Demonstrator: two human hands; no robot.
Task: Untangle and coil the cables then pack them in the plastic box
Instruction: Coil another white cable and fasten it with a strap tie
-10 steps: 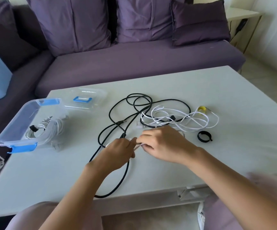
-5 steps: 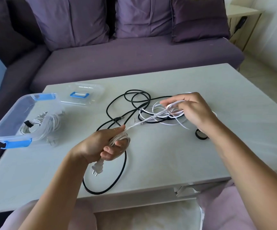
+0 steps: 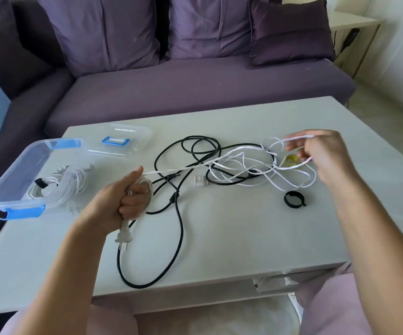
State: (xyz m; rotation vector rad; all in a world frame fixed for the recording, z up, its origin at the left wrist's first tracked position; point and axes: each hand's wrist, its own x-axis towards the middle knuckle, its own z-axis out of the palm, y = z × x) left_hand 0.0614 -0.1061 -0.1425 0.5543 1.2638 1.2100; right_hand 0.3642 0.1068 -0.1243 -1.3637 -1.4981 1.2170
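Note:
My left hand grips a few loops of the white cable, and its white plug hangs below my fist. From there the cable runs taut across the table to my right hand, which pinches several strands lifted off the tangle. A black cable lies in loose loops under and around the white one, sweeping toward the table's front edge. The clear plastic box with blue clips stands at the left, with a coiled white cable tied by a black strap inside.
The box's clear lid with a blue handle lies behind the box. A black strap ring sits on the white table by my right forearm. A yellow piece shows among the strands. A purple sofa stands behind the table.
My hands, together over the white cable a second ago, have drawn apart. The right hand moved right and lifted strands; the left now holds loops with the plug hanging.

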